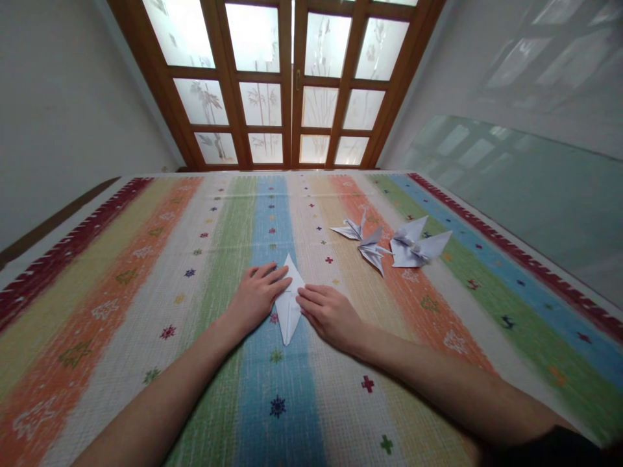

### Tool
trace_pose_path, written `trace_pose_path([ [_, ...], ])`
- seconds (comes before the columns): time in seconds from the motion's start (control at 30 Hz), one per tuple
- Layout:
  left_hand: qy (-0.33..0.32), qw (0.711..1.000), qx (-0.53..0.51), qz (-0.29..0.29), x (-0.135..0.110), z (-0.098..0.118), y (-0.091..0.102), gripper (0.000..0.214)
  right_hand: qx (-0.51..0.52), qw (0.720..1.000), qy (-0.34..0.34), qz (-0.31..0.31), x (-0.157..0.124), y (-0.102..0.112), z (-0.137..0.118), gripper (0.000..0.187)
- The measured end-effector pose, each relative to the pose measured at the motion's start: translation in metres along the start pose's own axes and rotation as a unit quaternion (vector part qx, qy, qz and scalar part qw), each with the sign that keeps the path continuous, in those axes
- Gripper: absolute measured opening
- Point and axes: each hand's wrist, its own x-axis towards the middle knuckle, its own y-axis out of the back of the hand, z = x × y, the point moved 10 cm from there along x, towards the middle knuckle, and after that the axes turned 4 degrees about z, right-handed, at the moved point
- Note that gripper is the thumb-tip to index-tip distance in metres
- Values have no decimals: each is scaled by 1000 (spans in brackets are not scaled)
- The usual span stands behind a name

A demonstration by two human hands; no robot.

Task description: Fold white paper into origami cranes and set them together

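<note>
A white sheet of paper folded into a long diamond lies on the blue stripe of the cloth, its points facing away from and toward me. My left hand rests on its left side, fingers stretched out and slightly apart, the tips on the paper's upper half. At the right edge, my right hand has its fingers bunched together and closed on the paper's side corner. The right thumb is mostly hidden by the fingers.
Several folded white paper cranes sit close together at the right, beyond my right hand. A striped tablecloth covers the table. Wooden doors with frosted panes stand behind its far edge, and a glass panel leans along the right wall.
</note>
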Motion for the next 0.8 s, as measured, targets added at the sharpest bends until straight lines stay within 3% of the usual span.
trace_pose_path([
  [0.23, 11, 998, -30, -44, 0, -1, -9, 39, 0, 995, -11, -103, -18, -9, -16, 74],
  [0.5, 50, 994, -51, -86, 5, -8, -13, 41, 68, 988, 12, -141, -32, -12, -41, 80],
  [0.6, 59, 994, -39, -82, 10, -13, -13, 40, 93, 986, 22, -134, -36, -8, -49, 76],
  [0.7, 61, 993, -24, -98, 16, -19, -16, 43, 157, 981, 32, -111, -28, 4, -46, 57],
  [0.73, 58, 992, -23, -108, 18, -20, -18, 45, 184, 978, 25, -94, -21, 9, -40, 48],
  [0.8, 45, 990, -25, -130, 21, -21, -19, 48, 209, 975, -68, -22, -3, 23, -5, 33],
])
